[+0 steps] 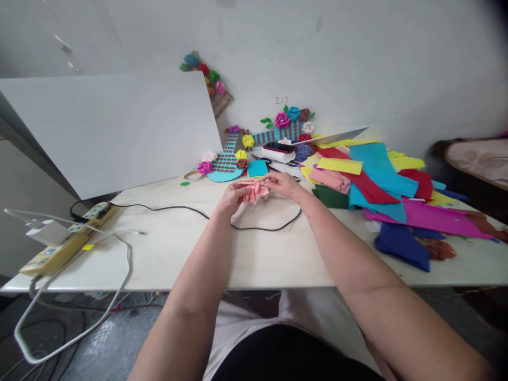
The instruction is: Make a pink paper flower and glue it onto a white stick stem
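A small pink paper flower (254,191) is held above the middle of the white table. My left hand (234,196) pinches its left side with closed fingers. On the right, the fingertips of my right hand (281,184) close on the flower's upper edge. Its petals hang downward between the two hands. Just behind it lies a blue square of paper (257,168). A black cable (262,228) curves across the table below my hands.
Coloured paper sheets (373,180) pile up at the right. Flower-decorated craft pieces (227,159) stand against the wall, near a phone on a white box (279,151). At the left are a power strip (67,241), white cables and a large white board (115,127).
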The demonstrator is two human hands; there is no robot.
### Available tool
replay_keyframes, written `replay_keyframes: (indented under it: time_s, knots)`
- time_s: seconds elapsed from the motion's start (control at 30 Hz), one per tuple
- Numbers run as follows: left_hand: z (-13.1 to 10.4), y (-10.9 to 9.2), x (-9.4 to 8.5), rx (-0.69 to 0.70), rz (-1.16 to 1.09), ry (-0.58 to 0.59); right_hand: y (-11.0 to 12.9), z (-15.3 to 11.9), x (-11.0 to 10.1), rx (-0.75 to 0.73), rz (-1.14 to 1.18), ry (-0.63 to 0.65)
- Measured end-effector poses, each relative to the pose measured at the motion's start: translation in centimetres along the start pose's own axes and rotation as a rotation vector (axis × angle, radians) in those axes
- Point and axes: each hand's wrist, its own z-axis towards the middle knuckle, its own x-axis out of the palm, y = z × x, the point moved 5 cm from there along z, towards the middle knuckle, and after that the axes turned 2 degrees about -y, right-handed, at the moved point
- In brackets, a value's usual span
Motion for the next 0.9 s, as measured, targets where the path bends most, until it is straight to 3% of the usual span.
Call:
replay_keyframes:
  time_s: [0.67, 0.9]
  knots:
    - [-0.05, -0.17, -0.02, 0.011, -0.023, -0.001, -0.74, 0.22, 0.33, -0.045, 0.005, -0.003]
    - [0.03, -0.08, 0.03, 0.0, -0.008, 0.006, 0.04, -0.15, -0.27, 0.011, -0.13, -0.032]
